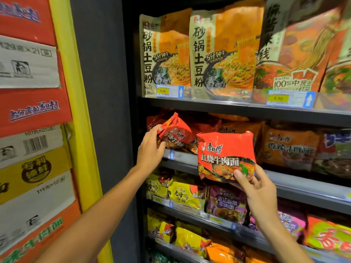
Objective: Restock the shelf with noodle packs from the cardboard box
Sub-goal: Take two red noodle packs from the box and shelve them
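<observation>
Evidently the restock is midway: the shelf [247, 111] row at nine o'clock already holds red packs, and no cardboard box being emptied shows. The left hand [150, 149] curls its fingers around a tilted red pack [174, 133] there. At centre, the right hand [254, 185] pinches another noodle pack [226, 154], reading 康师傅 红烧牛肉面, thumb on its face. Price tags [163, 91] above read 9.90.

right hand [256, 188] gripping noodle pack [226, 150], shelf [237, 107]
</observation>
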